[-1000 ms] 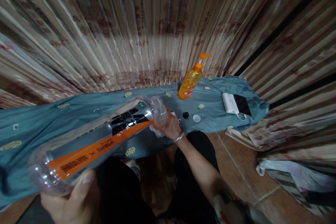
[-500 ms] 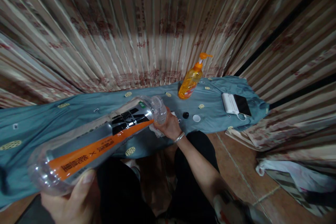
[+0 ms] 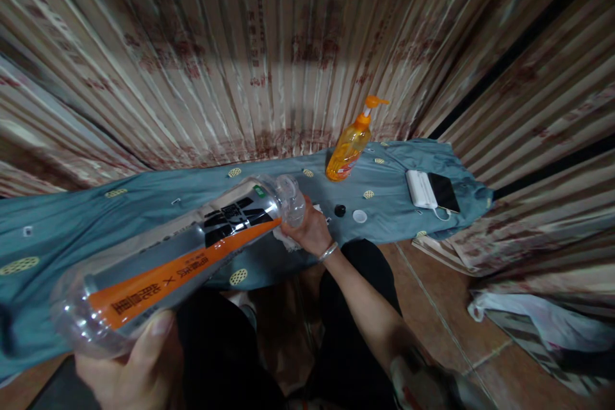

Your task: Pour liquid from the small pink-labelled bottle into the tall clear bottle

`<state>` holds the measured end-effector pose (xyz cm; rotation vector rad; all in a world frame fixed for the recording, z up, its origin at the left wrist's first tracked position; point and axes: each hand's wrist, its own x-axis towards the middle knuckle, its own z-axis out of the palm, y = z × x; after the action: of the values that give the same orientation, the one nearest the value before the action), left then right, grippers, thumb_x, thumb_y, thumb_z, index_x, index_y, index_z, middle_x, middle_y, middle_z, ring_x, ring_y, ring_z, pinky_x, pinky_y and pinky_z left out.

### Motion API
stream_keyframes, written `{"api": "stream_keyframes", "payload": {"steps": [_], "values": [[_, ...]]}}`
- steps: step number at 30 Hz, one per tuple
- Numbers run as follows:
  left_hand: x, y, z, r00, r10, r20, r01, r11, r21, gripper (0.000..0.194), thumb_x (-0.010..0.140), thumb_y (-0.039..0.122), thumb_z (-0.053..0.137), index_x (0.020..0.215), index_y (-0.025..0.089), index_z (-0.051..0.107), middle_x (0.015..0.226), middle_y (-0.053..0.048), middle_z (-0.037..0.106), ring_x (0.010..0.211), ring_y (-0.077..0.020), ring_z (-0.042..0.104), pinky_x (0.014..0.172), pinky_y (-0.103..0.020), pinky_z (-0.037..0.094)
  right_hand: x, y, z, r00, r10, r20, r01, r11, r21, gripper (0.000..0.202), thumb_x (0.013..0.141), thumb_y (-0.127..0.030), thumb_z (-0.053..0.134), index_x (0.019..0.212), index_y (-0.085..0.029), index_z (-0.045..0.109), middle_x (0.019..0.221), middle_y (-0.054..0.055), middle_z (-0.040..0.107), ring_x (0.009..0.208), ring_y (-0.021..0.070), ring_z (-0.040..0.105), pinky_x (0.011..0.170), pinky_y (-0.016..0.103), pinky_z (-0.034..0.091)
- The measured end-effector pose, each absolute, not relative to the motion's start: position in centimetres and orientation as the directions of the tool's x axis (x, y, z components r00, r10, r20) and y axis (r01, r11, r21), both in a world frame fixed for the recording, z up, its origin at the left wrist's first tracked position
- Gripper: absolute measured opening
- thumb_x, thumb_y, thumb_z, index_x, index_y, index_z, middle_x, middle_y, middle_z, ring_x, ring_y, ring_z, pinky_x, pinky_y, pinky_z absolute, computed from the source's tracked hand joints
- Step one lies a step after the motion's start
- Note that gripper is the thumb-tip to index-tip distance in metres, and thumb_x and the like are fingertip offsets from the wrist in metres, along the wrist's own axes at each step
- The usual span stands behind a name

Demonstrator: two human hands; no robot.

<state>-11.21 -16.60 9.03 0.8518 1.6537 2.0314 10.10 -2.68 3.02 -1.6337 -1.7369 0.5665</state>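
A large clear plastic bottle [image 3: 158,262] with an orange and black label slants across the front, raised above the blue cloth. Its wide base rests in my left hand [image 3: 134,359], thumb on the near side and the other fingers hidden beneath. At the upper right end, my right hand [image 3: 310,227] closes around the clear neck, its fingertips partly hidden. Whether a separate clear piece sits at the mouth, I cannot tell. Crumpled white tissue [image 3: 287,241] shows just under my right hand. A black cap [image 3: 340,211] and a white round lid [image 3: 359,216] lie to its right.
An orange pump bottle [image 3: 348,150] stands upright toward the back of the cloth-covered surface [image 3: 269,272]. Farther right lie a white power bank [image 3: 419,189] and a black phone [image 3: 442,192], with a white cable. Pleated curtains [image 3: 216,64] hang behind and at the right.
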Motion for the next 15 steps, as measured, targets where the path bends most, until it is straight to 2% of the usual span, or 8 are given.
{"api": "stream_keyframes", "payload": {"steps": [11, 15], "values": [[-10.98, -16.92, 9.26, -0.733, 0.646, 0.213, 0.091, -0.217, 0.972, 0.050, 0.061, 0.032, 0.087, 0.109, 0.028, 0.072, 0.104, 0.000, 0.075, 0.108, -0.0328, 0.074, 0.116, -0.058, 0.050, 10.04, -2.68, 2.98, 0.016, 0.984, 0.175, 0.697, 0.114, -0.708, 0.066, 0.076, -0.032, 0.081, 0.136, -0.018, 0.058, 0.111, 0.012, 0.082, 0.102, 0.0300, 0.081, 0.087, 0.035, 0.063], [-10.78, -17.04, 9.47, -0.738, 0.645, 0.198, 0.062, -0.228, 0.972, 0.044, 0.060, 0.028, 0.089, 0.101, 0.027, 0.073, 0.105, 0.000, 0.076, 0.108, -0.0320, 0.074, 0.118, -0.057, 0.047, 9.99, -2.78, 3.10, 0.023, 0.985, 0.173, 0.712, 0.106, -0.694, 0.067, 0.075, -0.032, 0.083, 0.136, -0.017, 0.058, 0.110, 0.012, 0.082, 0.102, 0.0305, 0.081, 0.087, 0.036, 0.063]]}}
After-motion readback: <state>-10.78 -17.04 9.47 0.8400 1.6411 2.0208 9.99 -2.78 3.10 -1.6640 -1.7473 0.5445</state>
